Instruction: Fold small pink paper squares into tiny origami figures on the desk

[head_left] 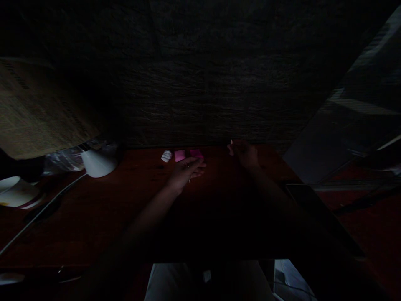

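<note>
The scene is very dark. In the head view, my left hand hovers over the table with its fingers stretched forward, just in front of a magenta square. A paler pink square lies to its left, followed by a crumpled white piece with dark marks; all three form a row near the wall. Farther right, my right hand has its fingers bent together at a small pinkish piece. Shadow hides most of those fingers, and the kind of piece is unclear.
A white cone-shaped lamp head with a thin stem stands on the left, near a white cup and clear plastic. A cardboard box sits behind them. One dark flat object lies at the table's right edge. A textured wall closes the back.
</note>
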`<state>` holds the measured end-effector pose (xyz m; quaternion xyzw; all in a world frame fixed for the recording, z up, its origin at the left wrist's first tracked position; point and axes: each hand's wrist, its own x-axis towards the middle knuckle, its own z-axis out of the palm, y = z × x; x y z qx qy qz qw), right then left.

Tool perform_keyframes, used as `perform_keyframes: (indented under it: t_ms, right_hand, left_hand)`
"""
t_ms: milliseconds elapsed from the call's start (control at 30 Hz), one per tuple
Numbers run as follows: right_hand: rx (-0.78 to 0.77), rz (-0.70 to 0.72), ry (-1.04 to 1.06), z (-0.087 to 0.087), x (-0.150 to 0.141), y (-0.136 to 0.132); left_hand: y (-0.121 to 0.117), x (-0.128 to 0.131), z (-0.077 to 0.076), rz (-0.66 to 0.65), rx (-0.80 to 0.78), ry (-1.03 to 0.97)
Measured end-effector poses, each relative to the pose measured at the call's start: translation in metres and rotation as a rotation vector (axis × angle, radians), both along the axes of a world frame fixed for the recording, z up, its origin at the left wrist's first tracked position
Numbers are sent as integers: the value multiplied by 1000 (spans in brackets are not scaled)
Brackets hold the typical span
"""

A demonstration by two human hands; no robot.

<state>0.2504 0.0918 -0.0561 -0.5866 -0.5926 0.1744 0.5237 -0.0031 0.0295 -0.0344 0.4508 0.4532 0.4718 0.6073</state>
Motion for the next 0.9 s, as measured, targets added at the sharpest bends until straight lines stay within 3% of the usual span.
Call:
perform_keyframes:
  t_ms: [600, 900]
  right_hand:
    - [-37, -38, 164, -3, 3, 3]
    - [71, -83, 297, -12, 7, 11]
  left_hand:
    - [1, -1, -1, -2, 12, 20]
    - [0, -1, 2, -2, 9, 27]
